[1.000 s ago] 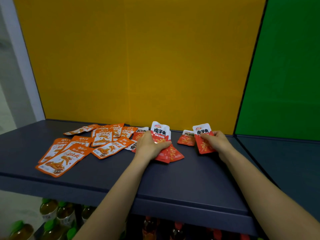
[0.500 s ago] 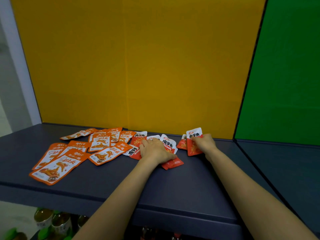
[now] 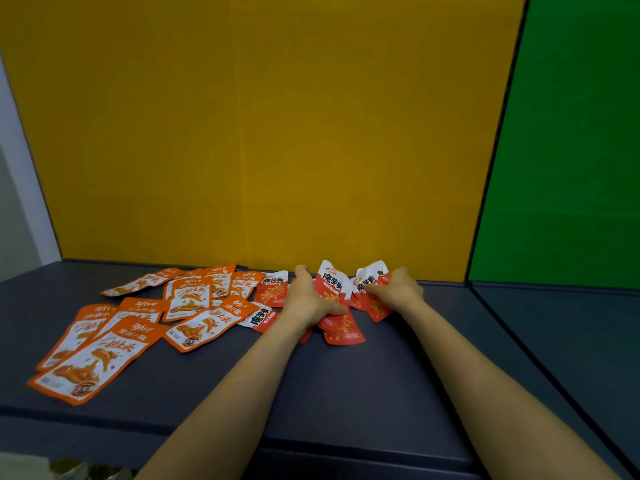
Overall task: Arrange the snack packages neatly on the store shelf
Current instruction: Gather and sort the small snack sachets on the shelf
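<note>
Stack of red konjac packets [image 3: 333,289] sits mid-frame, left hand [image 3: 306,301] curled round it; right hand [image 3: 396,289] pinches a few more alongside, probably to merge them. Orange packets [image 3: 104,351] sprawl lower left.

Orange-and-white snack packets [image 3: 194,299], red-and-white konjac packets [image 3: 273,289], dark blue-grey shelf [image 3: 346,382], yellow back panel [image 3: 259,133], green panel [image 3: 568,150].

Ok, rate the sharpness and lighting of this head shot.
Head view: soft, even light, no hard shadows on the shelf; the yellow back panel dims toward its corners; the left hand, right hand and the red packets they grip are slightly blurred; the orange packets read sharper; wide-angle bending at the edges.
</note>
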`<state>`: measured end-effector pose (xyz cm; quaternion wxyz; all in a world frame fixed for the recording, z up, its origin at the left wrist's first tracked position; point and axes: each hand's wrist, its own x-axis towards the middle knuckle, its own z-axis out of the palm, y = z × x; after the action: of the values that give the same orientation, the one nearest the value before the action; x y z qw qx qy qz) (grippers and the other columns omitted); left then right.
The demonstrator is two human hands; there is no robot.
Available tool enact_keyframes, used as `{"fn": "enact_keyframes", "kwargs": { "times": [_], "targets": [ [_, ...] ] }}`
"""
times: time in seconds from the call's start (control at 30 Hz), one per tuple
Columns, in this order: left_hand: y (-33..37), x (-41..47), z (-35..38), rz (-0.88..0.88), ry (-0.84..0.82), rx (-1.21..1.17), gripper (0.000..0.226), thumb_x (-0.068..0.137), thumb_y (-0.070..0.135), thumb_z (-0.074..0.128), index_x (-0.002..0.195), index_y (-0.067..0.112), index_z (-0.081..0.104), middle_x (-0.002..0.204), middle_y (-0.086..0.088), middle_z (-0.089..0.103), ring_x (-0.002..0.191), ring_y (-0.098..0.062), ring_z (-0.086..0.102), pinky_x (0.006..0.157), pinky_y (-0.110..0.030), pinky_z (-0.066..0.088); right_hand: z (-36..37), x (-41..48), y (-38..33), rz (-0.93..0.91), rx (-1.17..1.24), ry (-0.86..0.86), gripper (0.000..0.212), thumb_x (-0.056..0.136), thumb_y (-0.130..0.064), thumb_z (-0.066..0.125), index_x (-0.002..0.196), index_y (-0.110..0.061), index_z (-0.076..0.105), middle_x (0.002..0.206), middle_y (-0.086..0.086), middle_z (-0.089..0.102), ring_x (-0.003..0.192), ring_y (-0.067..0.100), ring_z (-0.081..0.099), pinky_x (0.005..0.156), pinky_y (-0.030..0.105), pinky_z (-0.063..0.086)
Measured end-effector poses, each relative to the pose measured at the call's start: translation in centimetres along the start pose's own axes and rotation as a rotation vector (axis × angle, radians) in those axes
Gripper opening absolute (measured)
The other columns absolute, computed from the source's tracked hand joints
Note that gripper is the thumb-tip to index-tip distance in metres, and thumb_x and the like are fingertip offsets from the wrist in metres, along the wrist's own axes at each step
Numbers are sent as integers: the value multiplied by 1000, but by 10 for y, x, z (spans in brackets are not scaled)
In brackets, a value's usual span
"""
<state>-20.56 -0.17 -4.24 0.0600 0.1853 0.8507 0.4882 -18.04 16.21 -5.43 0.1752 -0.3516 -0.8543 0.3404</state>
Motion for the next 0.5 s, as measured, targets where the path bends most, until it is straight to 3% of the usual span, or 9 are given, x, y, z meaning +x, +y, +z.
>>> {"fn": "enact_keyframes", "kwargs": {
  "times": [0.13,0.27,0.4,0.5],
  "targets": [
    [-1,0,1,-124,-53,-305,63,74,-4,72,125,8,38,112,-14,60,98,-29,61,77,-35,51,-3,0,5,-53,68,17,62,82,-35,69,124,-1,38,128,17,54,119,34,52,93,38,43],
    [-3,-1,-1,-147,-144,-456,31,74,-15,65,91,9,57,80,-8,63,66,-21,61,67,-32,52,-8,-5,9,-42,170,61,59,81,-28,71,122,1,39,126,19,54,117,35,53,95,43,46],
    [-3,0,-1,-140,-128,-588,26,79,-16,58,85,10,58,81,-11,65,68,-24,62,66,-33,52,-22,-13,13,-33,275,136,55,80,-27,72,119,-3,40,122,17,57,112,34,57,95,46,47],
    [-1,1,-1,-170,-98,-710,30,81,-15,54,107,0,57,95,-20,65,82,-35,64,73,-39,53,-39,-27,21,-4,472,156,51,81,-22,72,118,-6,41,121,15,58,106,29,61,89,45,51]
  ]
}}
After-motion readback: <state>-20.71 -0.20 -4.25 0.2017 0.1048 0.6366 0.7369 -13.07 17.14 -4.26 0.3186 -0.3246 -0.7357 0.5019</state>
